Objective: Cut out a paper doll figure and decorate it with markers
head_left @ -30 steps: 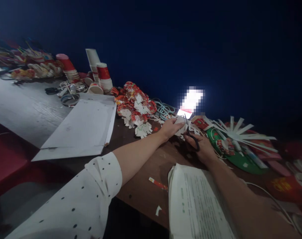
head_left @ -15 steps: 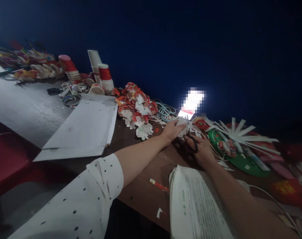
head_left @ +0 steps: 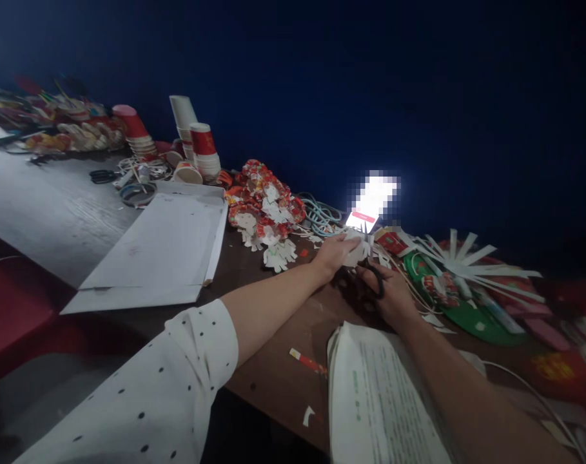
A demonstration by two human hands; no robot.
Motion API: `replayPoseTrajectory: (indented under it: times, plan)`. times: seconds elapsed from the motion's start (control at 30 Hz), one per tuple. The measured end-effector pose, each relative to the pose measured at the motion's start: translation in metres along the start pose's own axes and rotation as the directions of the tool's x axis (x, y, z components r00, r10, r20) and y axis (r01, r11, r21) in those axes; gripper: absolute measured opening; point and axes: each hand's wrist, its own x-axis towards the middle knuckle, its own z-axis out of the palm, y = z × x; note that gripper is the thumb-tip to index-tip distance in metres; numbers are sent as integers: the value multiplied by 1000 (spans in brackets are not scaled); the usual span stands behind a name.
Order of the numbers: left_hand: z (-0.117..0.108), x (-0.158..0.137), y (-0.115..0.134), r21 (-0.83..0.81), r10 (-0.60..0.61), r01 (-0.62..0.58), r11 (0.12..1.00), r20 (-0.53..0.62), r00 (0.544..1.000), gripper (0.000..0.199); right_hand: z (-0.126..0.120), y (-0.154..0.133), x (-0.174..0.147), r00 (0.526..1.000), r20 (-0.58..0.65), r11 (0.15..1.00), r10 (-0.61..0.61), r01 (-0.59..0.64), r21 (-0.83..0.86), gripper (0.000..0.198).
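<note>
Between the fingers and thumb of my left hand [head_left: 334, 253] is a small white paper piece [head_left: 353, 253]. My right hand [head_left: 392, 291] is closed round the black handles of a pair of scissors [head_left: 378, 281]. Their blades point up and away, right at the edge of the paper piece; whether they are biting into it I cannot tell. Behind both hands glows a phone screen [head_left: 370, 201], blurred over most of its surface. To the left lies a heap of red patterned paper with white cut-out shapes [head_left: 279, 254].
A white box lid [head_left: 152, 245] lies left, with stacked paper cups [head_left: 204, 151] behind it. An open book [head_left: 382, 393] sits at the front edge. On the right are a green disc [head_left: 481, 322] and a fan of white strips [head_left: 461, 261]. A red stool [head_left: 17, 309] stands at far left.
The paper piece has turned slightly in my left hand, showing more of its flat face. The scissors' blades look more upright. Both arms have barely moved.
</note>
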Motion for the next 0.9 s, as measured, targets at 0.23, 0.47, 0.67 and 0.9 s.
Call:
replayPoseTrajectory:
  times: [0.23,0.47,0.67,0.9]
  plan:
    - [-2,5,-4,203,128,-129,971,16,992,16,-1,4,3,998,-63,1000,-14,15,22,29]
    - [-4,6,-3,353,171,-171,920,32,985,20,-4,-1,1,998,-60,998,-20,17,-53,32]
    - [-8,8,-3,430,177,-176,886,37,983,22,-5,-10,-2,998,-61,992,6,-14,-127,32]
    - [-10,11,-6,433,200,-208,877,65,978,24,-2,-16,-5,996,-78,997,34,-39,-63,31]
